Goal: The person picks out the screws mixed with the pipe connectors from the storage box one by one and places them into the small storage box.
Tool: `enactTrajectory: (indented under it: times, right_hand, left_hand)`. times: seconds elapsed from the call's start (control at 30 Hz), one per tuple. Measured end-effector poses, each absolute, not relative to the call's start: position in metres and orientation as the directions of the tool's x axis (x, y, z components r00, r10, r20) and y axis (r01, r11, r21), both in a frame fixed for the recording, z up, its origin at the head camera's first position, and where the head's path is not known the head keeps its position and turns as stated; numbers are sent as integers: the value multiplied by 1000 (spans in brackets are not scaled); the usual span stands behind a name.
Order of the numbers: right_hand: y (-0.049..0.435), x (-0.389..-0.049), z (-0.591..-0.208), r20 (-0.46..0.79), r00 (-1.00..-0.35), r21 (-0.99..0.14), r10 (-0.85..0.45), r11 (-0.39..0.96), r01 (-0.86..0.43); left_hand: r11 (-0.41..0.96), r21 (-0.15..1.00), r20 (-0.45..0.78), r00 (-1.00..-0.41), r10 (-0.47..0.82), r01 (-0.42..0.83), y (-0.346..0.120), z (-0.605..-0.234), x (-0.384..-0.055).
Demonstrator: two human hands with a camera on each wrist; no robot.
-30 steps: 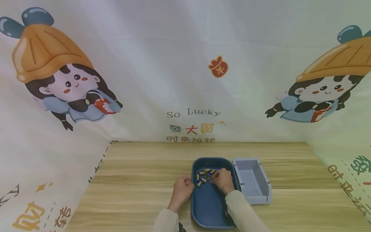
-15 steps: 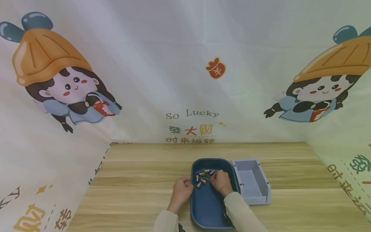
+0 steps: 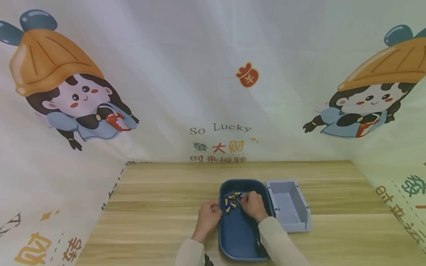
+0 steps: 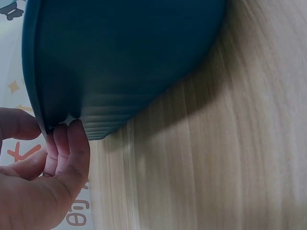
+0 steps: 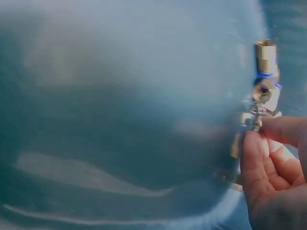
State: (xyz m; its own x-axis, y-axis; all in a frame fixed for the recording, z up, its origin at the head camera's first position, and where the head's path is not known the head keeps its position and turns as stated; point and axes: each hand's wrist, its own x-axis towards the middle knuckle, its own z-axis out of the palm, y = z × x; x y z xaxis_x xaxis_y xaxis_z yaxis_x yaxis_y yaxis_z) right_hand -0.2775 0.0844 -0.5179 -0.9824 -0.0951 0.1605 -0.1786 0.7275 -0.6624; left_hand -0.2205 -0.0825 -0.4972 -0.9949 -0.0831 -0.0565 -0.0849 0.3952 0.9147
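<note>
Several small brass-coloured metal connectors with blue rings (image 3: 232, 199) lie in a loose pile at the far left part of a dark blue tray (image 3: 239, 236). My left hand (image 3: 209, 218) pinches the tray's left rim, thumb on one side and fingertips on the other, as the left wrist view (image 4: 53, 177) shows. Inside the tray, at the right side of the pile, my right hand (image 3: 254, 206) has its thumb and index finger together on a small metal connector (image 5: 257, 123). That piece is mostly covered by the fingertips and somewhat blurred.
A grey open-fronted bin (image 3: 288, 207) stands right against the tray's right side. Both are on a wood-grain table (image 3: 159, 207). A printed cloth (image 3: 166, 92) encloses the table at the back and both sides.
The head view has shifted slightly. My right hand stays by the pile with small finger movements, and my left hand keeps its place on the rim.
</note>
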Motion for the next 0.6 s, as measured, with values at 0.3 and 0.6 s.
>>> enactTrajectory:
  times: [0.3,0.6]
  right_hand:
    - [89,-287,-493,211,-971,-699,-110,677,-229]
    - [99,-288,-467,158,-981,-793,-114,577,-194]
  left_hand:
    - [422,904,-41,-996,-84,-73,-82,-495,-222]
    - [439,895,-46,-994,-95,-83,-81,-495,-222]
